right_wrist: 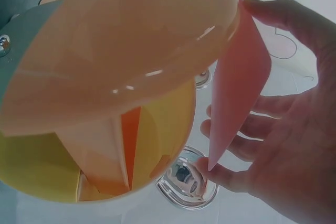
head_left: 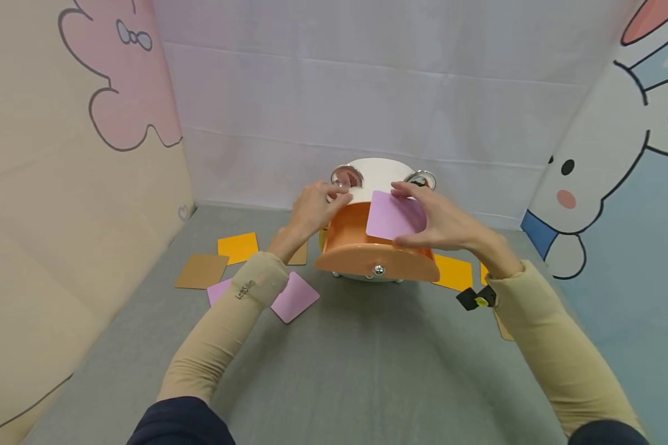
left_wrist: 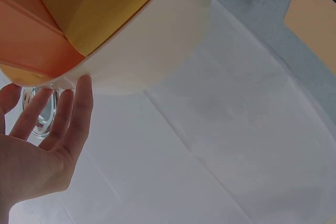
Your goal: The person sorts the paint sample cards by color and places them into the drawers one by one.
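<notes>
A lilac card (head_left: 396, 216) is pinched by its edges between the thumb and fingers of my right hand (head_left: 442, 216), tilted above the open orange drawer (head_left: 375, 261). In the right wrist view the card (right_wrist: 239, 72) overlaps the drawer front's edge. The drawer juts from a round white container (head_left: 380, 172) with two shiny silver domes on top, like an alarm clock. My left hand (head_left: 314, 207) is at the container's upper left; in the left wrist view its extended fingers (left_wrist: 79, 111) touch the white rim next to a silver dome (left_wrist: 46, 114).
To the left on the grey table lie orange (head_left: 237, 248), tan (head_left: 201, 272) and lilac (head_left: 294, 298) cards. At the right are another orange card (head_left: 453, 273) and a tan card, partly behind my right arm. White cloth (head_left: 312, 99) hangs behind; printed panels flank the table.
</notes>
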`<act>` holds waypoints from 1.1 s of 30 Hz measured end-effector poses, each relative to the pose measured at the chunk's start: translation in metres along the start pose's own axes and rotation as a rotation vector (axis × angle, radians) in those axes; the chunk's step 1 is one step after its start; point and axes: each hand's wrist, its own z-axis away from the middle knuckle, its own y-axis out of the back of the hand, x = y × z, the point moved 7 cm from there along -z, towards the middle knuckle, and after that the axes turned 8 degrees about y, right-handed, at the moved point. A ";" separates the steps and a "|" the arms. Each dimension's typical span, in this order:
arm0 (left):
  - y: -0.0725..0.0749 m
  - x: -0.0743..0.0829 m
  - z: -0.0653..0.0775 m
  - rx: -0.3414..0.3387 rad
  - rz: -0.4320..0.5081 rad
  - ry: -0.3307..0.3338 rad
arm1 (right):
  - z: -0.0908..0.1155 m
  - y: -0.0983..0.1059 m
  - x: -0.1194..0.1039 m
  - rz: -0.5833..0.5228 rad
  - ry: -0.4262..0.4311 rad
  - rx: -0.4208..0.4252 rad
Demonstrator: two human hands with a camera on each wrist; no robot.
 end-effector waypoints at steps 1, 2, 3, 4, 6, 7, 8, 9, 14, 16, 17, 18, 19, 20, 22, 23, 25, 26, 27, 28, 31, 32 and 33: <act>0.000 -0.001 0.000 0.002 -0.001 0.002 | -0.001 -0.001 0.000 -0.005 0.000 -0.003; 0.000 -0.001 -0.001 0.003 -0.002 0.003 | -0.002 -0.001 0.000 -0.011 0.001 -0.006; 0.000 -0.001 -0.001 0.004 -0.001 0.005 | -0.003 -0.001 0.000 -0.012 0.003 -0.009; 0.000 -0.001 -0.001 0.005 0.000 0.005 | -0.003 -0.002 0.000 -0.013 0.005 -0.012; 0.000 -0.001 -0.001 0.006 0.000 0.003 | -0.004 -0.003 0.000 -0.009 0.010 -0.019; 0.000 0.000 -0.001 0.006 -0.002 0.003 | -0.004 -0.003 0.000 -0.005 0.011 -0.023; 0.000 0.000 -0.001 0.005 -0.003 0.003 | -0.004 -0.003 0.001 -0.003 0.014 -0.026; 0.000 0.001 0.000 0.005 -0.003 0.003 | -0.004 -0.004 0.001 -0.002 0.016 -0.030; 0.001 0.001 0.001 0.003 -0.009 0.010 | -0.004 -0.005 0.001 -0.001 0.021 -0.042; 0.001 0.001 0.001 0.000 -0.013 0.012 | -0.004 -0.006 0.002 0.002 0.018 -0.048; 0.001 0.002 0.001 -0.001 -0.015 0.012 | -0.004 -0.006 0.002 0.003 0.016 -0.052; 0.001 0.002 0.001 -0.002 -0.017 0.012 | -0.004 -0.006 0.002 0.002 0.014 -0.055; 0.001 0.002 0.001 -0.003 -0.019 0.012 | -0.004 -0.006 0.002 0.001 0.012 -0.059; 0.001 0.003 0.001 -0.003 -0.021 0.011 | -0.004 -0.006 0.002 -0.002 0.010 -0.064; 0.001 0.004 0.001 -0.003 -0.022 0.009 | -0.003 -0.007 0.002 -0.007 0.008 -0.072; 0.001 0.004 0.001 -0.003 -0.021 0.009 | -0.003 -0.007 0.003 -0.013 0.006 -0.075; 0.001 0.005 0.002 -0.006 -0.019 0.009 | -0.002 -0.007 0.004 -0.026 -0.003 -0.076; 0.000 0.005 0.002 -0.007 -0.017 0.009 | -0.001 -0.006 0.005 -0.033 -0.010 -0.074; 0.000 0.005 0.002 -0.009 -0.016 0.010 | 0.000 -0.006 0.006 -0.043 -0.018 -0.068; 0.000 0.005 0.002 -0.010 -0.014 0.011 | 0.001 -0.005 0.007 -0.057 -0.030 -0.058; 0.000 0.005 0.003 -0.010 -0.011 0.009 | 0.005 0.000 0.013 -0.101 -0.077 0.016; 0.000 0.005 0.003 -0.008 -0.010 0.007 | 0.006 0.003 0.016 -0.116 -0.089 0.058; 0.000 0.005 0.003 -0.008 -0.009 0.006 | 0.008 0.005 0.018 -0.130 -0.102 0.105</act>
